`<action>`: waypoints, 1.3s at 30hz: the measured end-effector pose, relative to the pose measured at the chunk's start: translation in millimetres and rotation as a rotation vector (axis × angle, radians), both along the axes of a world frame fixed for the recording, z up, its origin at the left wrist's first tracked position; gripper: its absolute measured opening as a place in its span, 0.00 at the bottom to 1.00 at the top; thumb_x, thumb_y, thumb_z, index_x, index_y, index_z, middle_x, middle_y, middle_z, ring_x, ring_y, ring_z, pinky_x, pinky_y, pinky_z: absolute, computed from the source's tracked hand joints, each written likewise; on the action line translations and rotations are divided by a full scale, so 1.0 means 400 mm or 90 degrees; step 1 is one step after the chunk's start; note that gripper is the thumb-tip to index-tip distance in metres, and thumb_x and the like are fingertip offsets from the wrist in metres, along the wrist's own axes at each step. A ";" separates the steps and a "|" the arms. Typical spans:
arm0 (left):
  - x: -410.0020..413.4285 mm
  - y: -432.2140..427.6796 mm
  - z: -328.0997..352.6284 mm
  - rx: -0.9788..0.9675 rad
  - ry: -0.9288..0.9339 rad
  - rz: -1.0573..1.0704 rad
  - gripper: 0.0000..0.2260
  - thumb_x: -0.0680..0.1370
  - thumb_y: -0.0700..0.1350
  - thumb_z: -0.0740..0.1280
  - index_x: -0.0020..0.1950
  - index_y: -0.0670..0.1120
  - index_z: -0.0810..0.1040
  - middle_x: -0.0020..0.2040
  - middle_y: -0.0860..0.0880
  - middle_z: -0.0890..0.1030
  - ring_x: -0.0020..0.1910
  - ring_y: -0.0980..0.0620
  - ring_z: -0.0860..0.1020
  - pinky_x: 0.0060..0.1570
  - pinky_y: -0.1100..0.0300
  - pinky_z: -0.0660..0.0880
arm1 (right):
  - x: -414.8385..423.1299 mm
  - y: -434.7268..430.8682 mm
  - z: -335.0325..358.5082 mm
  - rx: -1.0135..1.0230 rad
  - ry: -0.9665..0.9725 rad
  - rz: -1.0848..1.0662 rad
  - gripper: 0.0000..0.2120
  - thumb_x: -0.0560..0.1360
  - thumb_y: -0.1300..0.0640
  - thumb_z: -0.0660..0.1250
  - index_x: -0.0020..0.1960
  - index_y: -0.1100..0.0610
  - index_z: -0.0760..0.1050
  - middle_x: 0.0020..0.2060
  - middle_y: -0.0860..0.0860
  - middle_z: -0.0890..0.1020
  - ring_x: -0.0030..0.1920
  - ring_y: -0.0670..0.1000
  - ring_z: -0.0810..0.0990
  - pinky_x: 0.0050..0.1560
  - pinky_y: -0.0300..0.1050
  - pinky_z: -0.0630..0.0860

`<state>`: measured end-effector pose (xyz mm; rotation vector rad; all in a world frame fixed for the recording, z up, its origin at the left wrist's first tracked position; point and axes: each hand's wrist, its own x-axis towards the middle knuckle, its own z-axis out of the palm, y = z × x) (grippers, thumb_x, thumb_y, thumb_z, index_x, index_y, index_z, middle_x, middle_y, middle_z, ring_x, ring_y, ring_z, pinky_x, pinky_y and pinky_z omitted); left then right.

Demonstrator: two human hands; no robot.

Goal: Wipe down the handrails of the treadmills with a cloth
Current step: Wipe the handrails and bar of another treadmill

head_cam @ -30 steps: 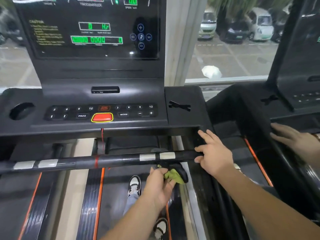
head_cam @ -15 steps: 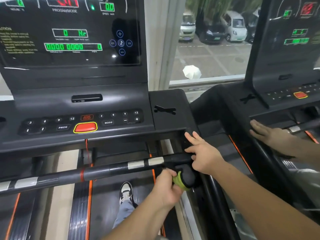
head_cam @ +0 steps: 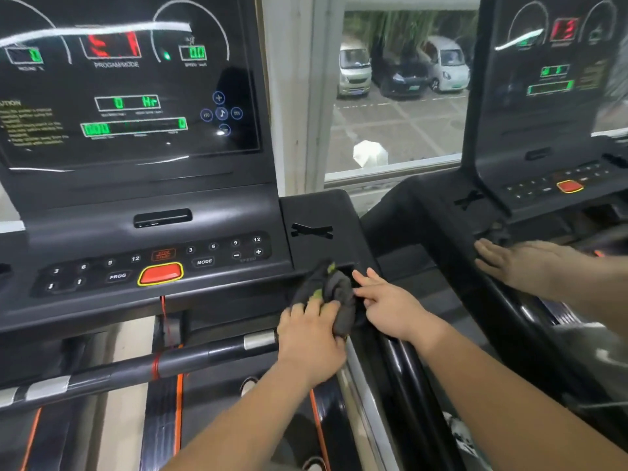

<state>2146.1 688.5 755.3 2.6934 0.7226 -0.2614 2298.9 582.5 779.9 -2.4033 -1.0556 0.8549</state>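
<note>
A console [head_cam: 319,212] with a red button [head_cam: 160,273] rises behind the crossbar handrail [head_cam: 170,365]. A neighbouring treadmill [head_cam: 441,232] stands to the right, with another person's hand [head_cam: 523,263] flat on it. The left hand [head_cam: 311,338] grips the dark cloth [head_cam: 334,294] at the console's front right corner, hiding the bar's right end. The right hand [head_cam: 390,309], fingers straight, touches the cloth. Half a second ago the cloth sat under the bar's end; both hands have since risen.

We see the cloth [head_cam: 336,290], dark grey with yellow-green patches, bunched up at the right end of the handrail [head_cam: 190,360]; that black, silver-banded bar runs crosswise, slightly tilted.
</note>
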 end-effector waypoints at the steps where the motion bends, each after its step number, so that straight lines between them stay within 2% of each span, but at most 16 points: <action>1: 0.010 -0.003 -0.011 0.033 0.034 -0.024 0.28 0.77 0.62 0.57 0.77 0.56 0.63 0.73 0.49 0.69 0.67 0.41 0.70 0.67 0.45 0.67 | 0.000 0.000 -0.005 0.000 -0.003 -0.002 0.25 0.83 0.66 0.55 0.77 0.51 0.69 0.80 0.37 0.58 0.81 0.39 0.47 0.71 0.29 0.45; 4: 0.040 0.027 -0.015 0.021 0.047 -0.024 0.28 0.77 0.68 0.58 0.73 0.57 0.66 0.66 0.49 0.72 0.63 0.41 0.73 0.61 0.45 0.71 | 0.003 -0.004 -0.012 0.014 0.005 -0.041 0.27 0.82 0.66 0.55 0.78 0.48 0.68 0.78 0.34 0.60 0.80 0.36 0.48 0.73 0.31 0.47; 8: -0.017 0.023 -0.002 0.096 0.009 -0.037 0.22 0.81 0.56 0.62 0.75 0.56 0.65 0.71 0.50 0.69 0.63 0.43 0.70 0.61 0.50 0.70 | 0.013 -0.003 -0.015 0.044 0.051 -0.071 0.25 0.82 0.66 0.56 0.74 0.49 0.74 0.76 0.34 0.65 0.79 0.36 0.52 0.71 0.29 0.50; 11: -0.076 0.011 0.004 0.091 -0.036 -0.036 0.17 0.79 0.51 0.64 0.67 0.53 0.70 0.68 0.49 0.68 0.60 0.44 0.70 0.58 0.52 0.72 | 0.035 0.012 0.000 0.049 0.056 -0.119 0.20 0.81 0.62 0.61 0.69 0.49 0.79 0.71 0.39 0.74 0.77 0.39 0.63 0.73 0.33 0.56; 14: -0.081 0.033 0.012 -0.119 -0.145 0.072 0.09 0.80 0.48 0.65 0.59 0.51 0.75 0.59 0.49 0.75 0.57 0.45 0.77 0.54 0.57 0.73 | 0.063 0.038 0.024 0.119 0.036 -0.247 0.15 0.78 0.55 0.69 0.64 0.49 0.82 0.60 0.45 0.84 0.66 0.46 0.79 0.69 0.43 0.72; 16: -0.048 0.066 0.061 -0.362 -0.255 0.294 0.05 0.82 0.46 0.66 0.56 0.49 0.79 0.53 0.51 0.82 0.53 0.47 0.81 0.46 0.66 0.73 | 0.078 0.062 0.049 0.158 0.034 -0.295 0.18 0.78 0.55 0.70 0.67 0.52 0.80 0.61 0.48 0.84 0.63 0.48 0.81 0.66 0.43 0.73; 18: -0.008 0.108 0.131 -0.538 -0.336 0.465 0.04 0.83 0.45 0.67 0.53 0.49 0.82 0.48 0.51 0.85 0.46 0.52 0.83 0.36 0.73 0.73 | 0.090 0.086 0.072 0.143 0.022 -0.291 0.25 0.77 0.55 0.72 0.74 0.54 0.74 0.63 0.49 0.82 0.61 0.48 0.80 0.60 0.39 0.72; 21: 0.043 0.188 0.210 -0.612 -0.414 0.476 0.05 0.83 0.45 0.67 0.52 0.50 0.83 0.46 0.51 0.87 0.44 0.55 0.85 0.43 0.64 0.79 | 0.132 0.128 0.085 0.066 0.064 -0.286 0.37 0.76 0.56 0.75 0.80 0.59 0.63 0.70 0.54 0.77 0.67 0.52 0.76 0.60 0.38 0.69; 23: 0.074 0.250 0.237 -0.526 -0.435 0.406 0.04 0.82 0.46 0.68 0.51 0.52 0.83 0.45 0.52 0.87 0.48 0.53 0.85 0.50 0.55 0.80 | 0.170 0.158 0.088 0.015 0.108 -0.286 0.40 0.74 0.55 0.77 0.79 0.62 0.61 0.71 0.56 0.75 0.70 0.55 0.74 0.64 0.42 0.70; 26: 0.131 0.339 0.244 -0.197 -0.426 0.236 0.01 0.79 0.48 0.68 0.51 0.54 0.79 0.49 0.53 0.80 0.50 0.52 0.78 0.50 0.55 0.74 | 0.213 0.203 0.078 -0.042 0.143 -0.288 0.45 0.75 0.50 0.77 0.82 0.61 0.55 0.76 0.55 0.69 0.74 0.56 0.70 0.70 0.47 0.70; 28: 0.175 0.362 0.236 -0.044 -0.443 0.136 0.05 0.77 0.47 0.69 0.53 0.51 0.79 0.53 0.51 0.75 0.50 0.50 0.75 0.49 0.55 0.73 | 0.229 0.232 0.059 -0.086 0.127 -0.280 0.45 0.76 0.49 0.76 0.83 0.57 0.54 0.77 0.53 0.69 0.74 0.56 0.70 0.73 0.49 0.69; 30: 0.219 0.366 0.178 0.048 -0.357 0.045 0.10 0.74 0.48 0.70 0.55 0.49 0.80 0.60 0.46 0.75 0.55 0.45 0.75 0.56 0.52 0.75 | 0.248 0.248 0.039 -0.120 0.112 -0.284 0.45 0.74 0.47 0.76 0.83 0.54 0.57 0.74 0.51 0.73 0.72 0.55 0.73 0.72 0.50 0.71; 32: 0.243 0.336 0.100 0.106 -0.195 -0.046 0.16 0.72 0.52 0.69 0.58 0.48 0.78 0.69 0.42 0.75 0.66 0.36 0.73 0.69 0.42 0.69 | 0.258 0.248 0.035 -0.123 0.114 -0.284 0.44 0.73 0.47 0.77 0.82 0.53 0.59 0.75 0.51 0.72 0.73 0.54 0.72 0.72 0.48 0.70; 34: 0.246 0.281 0.042 0.113 -0.079 -0.129 0.22 0.70 0.55 0.68 0.62 0.50 0.77 0.74 0.43 0.73 0.73 0.32 0.68 0.75 0.35 0.62 | 0.258 0.234 0.034 -0.099 0.115 -0.287 0.42 0.75 0.49 0.76 0.82 0.53 0.59 0.74 0.51 0.72 0.72 0.53 0.73 0.70 0.45 0.70; 37: 0.223 0.250 0.030 0.073 -0.051 -0.250 0.27 0.71 0.57 0.66 0.68 0.51 0.76 0.76 0.47 0.71 0.76 0.34 0.66 0.75 0.36 0.64 | 0.237 0.220 0.020 -0.091 0.089 -0.291 0.39 0.75 0.53 0.71 0.82 0.48 0.59 0.65 0.48 0.80 0.62 0.50 0.79 0.63 0.45 0.77; 39: 0.234 0.314 0.018 0.075 -0.053 -0.336 0.29 0.71 0.57 0.66 0.72 0.53 0.73 0.78 0.49 0.69 0.77 0.38 0.66 0.75 0.38 0.64 | 0.233 0.217 0.011 -0.086 0.083 -0.292 0.40 0.73 0.50 0.71 0.82 0.44 0.59 0.63 0.46 0.81 0.60 0.49 0.80 0.62 0.47 0.78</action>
